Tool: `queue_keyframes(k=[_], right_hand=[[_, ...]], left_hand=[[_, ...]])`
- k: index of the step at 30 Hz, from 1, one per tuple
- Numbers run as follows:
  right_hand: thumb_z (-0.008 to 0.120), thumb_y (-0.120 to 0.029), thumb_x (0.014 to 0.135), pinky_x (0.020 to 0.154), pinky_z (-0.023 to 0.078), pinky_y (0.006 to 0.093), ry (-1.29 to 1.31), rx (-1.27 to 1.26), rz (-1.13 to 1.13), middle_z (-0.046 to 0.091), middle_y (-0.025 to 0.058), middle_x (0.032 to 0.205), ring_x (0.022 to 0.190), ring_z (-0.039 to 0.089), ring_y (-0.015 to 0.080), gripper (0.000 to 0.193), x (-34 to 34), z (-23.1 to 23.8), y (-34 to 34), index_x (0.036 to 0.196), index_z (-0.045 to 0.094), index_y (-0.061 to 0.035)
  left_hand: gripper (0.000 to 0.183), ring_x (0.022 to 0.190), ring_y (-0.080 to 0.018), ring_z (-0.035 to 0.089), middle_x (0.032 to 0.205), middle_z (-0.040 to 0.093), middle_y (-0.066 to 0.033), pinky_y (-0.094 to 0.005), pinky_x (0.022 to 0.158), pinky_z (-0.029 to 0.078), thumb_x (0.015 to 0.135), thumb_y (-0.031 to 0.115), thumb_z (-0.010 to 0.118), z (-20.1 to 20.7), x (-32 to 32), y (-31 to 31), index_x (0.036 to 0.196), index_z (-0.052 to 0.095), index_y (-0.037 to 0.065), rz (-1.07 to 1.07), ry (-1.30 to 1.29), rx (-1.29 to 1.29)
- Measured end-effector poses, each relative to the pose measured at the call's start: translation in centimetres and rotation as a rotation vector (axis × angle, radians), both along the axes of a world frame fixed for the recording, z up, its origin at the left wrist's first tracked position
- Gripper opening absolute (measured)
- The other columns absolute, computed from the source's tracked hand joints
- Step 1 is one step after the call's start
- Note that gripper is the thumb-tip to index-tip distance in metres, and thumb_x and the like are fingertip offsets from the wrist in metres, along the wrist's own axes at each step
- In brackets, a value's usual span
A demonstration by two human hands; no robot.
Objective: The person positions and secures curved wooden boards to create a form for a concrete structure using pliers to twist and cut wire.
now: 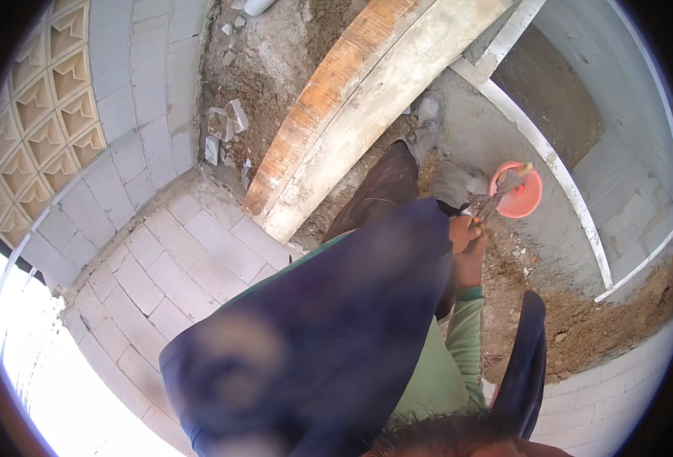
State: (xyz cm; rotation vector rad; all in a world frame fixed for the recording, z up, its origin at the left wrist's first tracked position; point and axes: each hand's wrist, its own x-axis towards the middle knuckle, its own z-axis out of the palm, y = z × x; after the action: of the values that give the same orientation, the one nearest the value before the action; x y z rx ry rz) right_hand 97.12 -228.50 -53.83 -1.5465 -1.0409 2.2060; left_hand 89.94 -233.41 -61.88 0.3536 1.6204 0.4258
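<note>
- Walls of smooth grey blocks curve round the spot, their joints straight and thin.
- A long beam, orange-brown and wood-like along one side, pale and rough along the other, lies slanting across loose, crumbly soil.
- Pale rectangular pavers sit in staggered rows on the left.
- Dark navy fabric, blurred up close, hides most of the left arm.
- A white edging strip bends beside smooth grey render.
- The round, coral-red plastic bowl stands beyond the hands; the grey-smeared tool reaches over it, its yellowish end near the far rim.
- The left hand and right hand are pressed together, fingers bent at the tool's near end; which one pinches it, I cannot tell.
- The step looks like handling or cleaning the tool; the next move probably calls for a firm, controlled grip above the bowl.
</note>
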Motion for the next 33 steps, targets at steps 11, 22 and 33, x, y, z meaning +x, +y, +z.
queue_keyframes(k=[11, 22, 33], right_hand=[[0.067, -0.013, 0.08, 0.074, 0.048, 0.0288, 0.001, -0.405, -0.003, 0.058, 0.0038, 0.097, 0.087, 0.059, 0.0159, 0.05, -2.5, 0.7, 7.5, 0.127, 0.052, -0.0041], [0.07, -0.023, 0.082, 0.083, 0.049, 0.0452, -0.542, 0.373, 0.948, 0.063, 0.0217, 0.105, 0.101, 0.062, 0.037, 0.038, -2.0, -1.2, 11.3, 0.11, 0.054, -0.0027], [0.068, -0.014, 0.079, 0.07, 0.05, 0.0445, -0.637, 0.481, 0.913, 0.064, 0.0177, 0.081, 0.075, 0.065, 0.0328, 0.038, 4.8, -11.3, 12.1, 0.109, 0.05, -0.0012]], left_hand=[[0.057, 0.114, -0.0375, 0.057, 0.124, 0.057, -0.0244, -0.0432, 0.099, 0.041, 0.092, 0.038, 0.057, 9.8, -21.9, 5.8, 0.133, 0.049, 0.0, -0.358, -0.007, 0.363], [0.065, 0.116, -0.0398, 0.056, 0.13, 0.054, -0.0262, -0.0451, 0.101, 0.041, 0.092, 0.048, 0.051, 1.1, -24.2, -8.6, 0.135, 0.048, -0.001, 0.114, 0.19, -0.15], [0.074, 0.117, -0.042, 0.055, 0.135, 0.05, -0.028, -0.047, 0.102, 0.041, 0.093, 0.058, 0.045, -3.1, -13.0, -26.2, 0.138, 0.046, -0.001, 0.718, 0.123, -0.504]])
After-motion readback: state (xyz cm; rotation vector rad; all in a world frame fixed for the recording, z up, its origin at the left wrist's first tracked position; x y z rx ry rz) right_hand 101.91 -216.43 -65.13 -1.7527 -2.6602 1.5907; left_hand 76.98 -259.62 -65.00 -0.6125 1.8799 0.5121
